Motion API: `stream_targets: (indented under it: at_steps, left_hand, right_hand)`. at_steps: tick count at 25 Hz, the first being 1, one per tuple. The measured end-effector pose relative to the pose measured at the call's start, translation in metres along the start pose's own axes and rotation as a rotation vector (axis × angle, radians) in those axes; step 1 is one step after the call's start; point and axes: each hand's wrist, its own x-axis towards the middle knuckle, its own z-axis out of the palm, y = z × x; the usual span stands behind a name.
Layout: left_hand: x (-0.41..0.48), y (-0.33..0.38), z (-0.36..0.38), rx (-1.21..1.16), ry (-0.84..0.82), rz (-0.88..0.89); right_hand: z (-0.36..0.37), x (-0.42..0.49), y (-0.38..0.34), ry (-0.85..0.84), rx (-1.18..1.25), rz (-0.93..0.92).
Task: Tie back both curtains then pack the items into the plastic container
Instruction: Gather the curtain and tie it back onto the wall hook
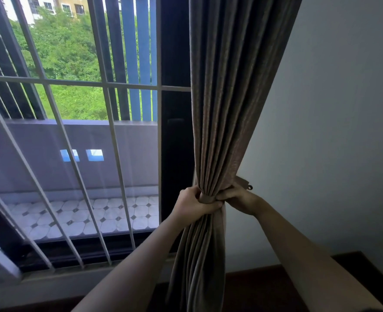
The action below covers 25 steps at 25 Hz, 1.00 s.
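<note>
nearest to me, my two bare forearms [136, 266] rise from the bottom edge of the frame and meet just below centre. my left hand [193, 202] is clenched around the gathered curtain [219, 109], with its fingers curled over the left side of the bunch and the thumb pressed across its front. my right hand [237, 200] grasps the same pinch point from the right, fingers wrapped on the tie-back band [208, 199] that circles the folds there. the band's free end sticks out just above my right knuckles and carries a small dark ring [250, 187]; i can't make out whether that ring is hooked to anything on the wall. the curtain is brown and pleated. it hangs from the top of the frame, narrows to a waist in my hands and flares again toward the bottom edge. behind it, on the right, is a plain pale wall [332, 109]. on the left, a white window grille [109, 86] crosses the glass. beyond that lies a tiled balcony floor [84, 215], then green trees [62, 52], and a building [50, 5] at the upper left.
</note>
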Motion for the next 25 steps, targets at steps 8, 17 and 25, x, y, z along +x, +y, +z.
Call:
stream_targets:
  at_steps: [8, 17, 25]
  left_hand:
    - [0.022, -0.019, -0.006, -0.267, -0.07, -0.136]
    - [0.039, -0.024, -0.009, -0.002, -0.032, -0.004]
    - [0.062, -0.002, -0.032, 0.2, -0.181, -0.053]
  right_hand:
    - [0.009, 0.003, 0.0, 0.111, -0.134, -0.06]
    - [0.01, 0.012, 0.009, 0.171, -0.08, -0.104]
    - [0.004, 0.008, 0.0, 0.073, -0.126, -0.044]
